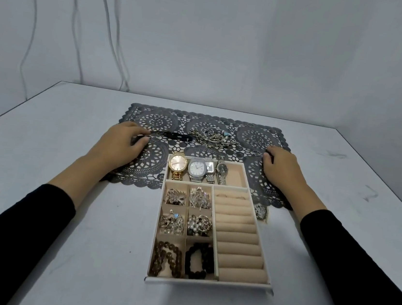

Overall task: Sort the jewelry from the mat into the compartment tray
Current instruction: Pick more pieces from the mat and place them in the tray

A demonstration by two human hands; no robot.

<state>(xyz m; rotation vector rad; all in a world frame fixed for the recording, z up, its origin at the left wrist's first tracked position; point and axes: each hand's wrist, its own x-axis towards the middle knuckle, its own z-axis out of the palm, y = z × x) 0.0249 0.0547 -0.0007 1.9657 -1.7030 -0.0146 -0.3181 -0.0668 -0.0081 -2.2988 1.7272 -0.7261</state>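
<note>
A grey lace mat (160, 122) lies across the table's far half. On it sit a black watch (171, 134), a tangle of silver chains (212, 137) and loose rings (255, 144) at both ends. The cream compartment tray (206, 283) stands in front, its far end overlapping the mat, and holds several watches (196, 168), silver pieces, bead bracelets (198, 261) and ring rolls (238, 233). My left hand (122, 142) rests curled on the mat's left part, fingertips by the black watch's strap and a ring. My right hand (281, 167) lies curled on the mat's right part, beside the rings.
The white table (61, 211) ends at a pale wall behind the mat. White cables (105, 14) hang down the wall at the back left. A small silvery piece (262, 212) lies just right of the tray at the mat's front edge.
</note>
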